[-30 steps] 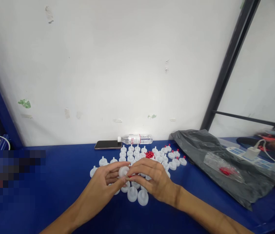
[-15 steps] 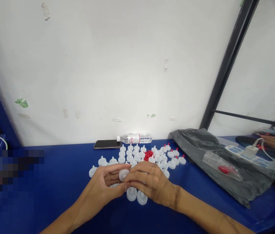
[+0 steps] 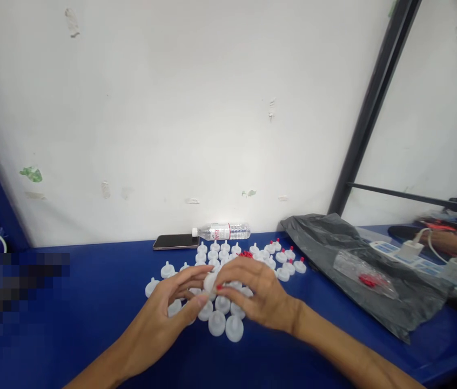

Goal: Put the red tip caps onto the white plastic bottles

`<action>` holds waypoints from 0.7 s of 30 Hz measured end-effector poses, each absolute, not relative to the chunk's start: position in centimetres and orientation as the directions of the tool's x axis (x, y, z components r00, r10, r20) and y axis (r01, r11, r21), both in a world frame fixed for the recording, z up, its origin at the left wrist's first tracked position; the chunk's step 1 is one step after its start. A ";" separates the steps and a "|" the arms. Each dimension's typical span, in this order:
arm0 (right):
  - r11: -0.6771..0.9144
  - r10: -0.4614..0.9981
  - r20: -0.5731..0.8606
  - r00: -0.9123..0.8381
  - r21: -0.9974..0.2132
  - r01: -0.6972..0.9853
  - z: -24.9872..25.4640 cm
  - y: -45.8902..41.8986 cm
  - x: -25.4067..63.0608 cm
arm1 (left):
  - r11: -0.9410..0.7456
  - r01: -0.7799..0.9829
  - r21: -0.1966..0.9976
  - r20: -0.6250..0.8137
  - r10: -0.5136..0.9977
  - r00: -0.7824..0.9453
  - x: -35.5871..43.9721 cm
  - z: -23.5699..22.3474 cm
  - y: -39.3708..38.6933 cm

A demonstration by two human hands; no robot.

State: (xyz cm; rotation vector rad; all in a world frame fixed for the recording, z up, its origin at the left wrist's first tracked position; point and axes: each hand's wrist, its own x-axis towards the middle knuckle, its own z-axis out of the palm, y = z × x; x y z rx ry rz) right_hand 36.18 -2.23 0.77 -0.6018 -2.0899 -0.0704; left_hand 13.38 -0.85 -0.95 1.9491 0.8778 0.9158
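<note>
Between my hands is a translucent white nozzle cap, tilted with its spout side toward my right hand. My left hand grips the cap's round base between thumb and fingers. At the spout, my right hand pinches a small red tip between thumb and forefinger. Under and around both hands stand many white nozzle caps, spouts up. Behind my right hand lies a pile of red tips, partly hidden. At the right of the group, several caps carry red tips on their spouts.
A phone and a lying plastic bottle are along the wall. To the right, a grey plastic bag bears a clear bag with red pieces. Beyond it are a power strip and another person's hand.
My fingers have shifted around the cap, and the red tip hidden half a second ago shows again at my right fingertips. The cap is still held. The view has turned slightly.
</note>
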 end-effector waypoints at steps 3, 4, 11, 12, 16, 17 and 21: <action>0.756 0.468 0.859 -0.206 -0.268 0.597 2.9 -0.9 39.5 | -0.611 0.446 0.654 0.431 0.786 0.443 12.9 -0.7 -0.5; 0.668 0.504 0.856 -0.116 -0.301 0.681 3.5 -0.3 41.0 | -0.667 0.492 0.560 0.489 0.745 0.453 12.7 -0.6 -0.3; 0.070 0.754 0.616 0.228 -0.421 0.905 3.5 3.6 51.1 | -0.776 0.588 0.228 0.626 0.579 0.522 11.9 -0.8 1.4; 0.039 0.775 0.586 0.236 -0.418 0.908 2.9 3.9 51.9 | -0.767 0.602 0.221 0.625 0.585 0.517 11.8 -0.9 1.6; -0.035 0.841 0.488 0.235 -0.385 0.922 0.9 4.7 53.4 | -0.721 0.669 0.180 0.647 0.599 0.472 11.2 -1.0 2.4; -0.042 0.854 0.468 0.229 -0.376 0.926 0.5 4.8 53.5 | -0.707 0.688 0.164 0.649 0.602 0.464 11.1 -1.0 2.6; -0.031 0.887 0.423 0.186 -0.347 0.937 -0.1 5.0 53.9 | -0.630 0.772 0.088 0.639 0.630 0.441 10.5 -1.0 3.2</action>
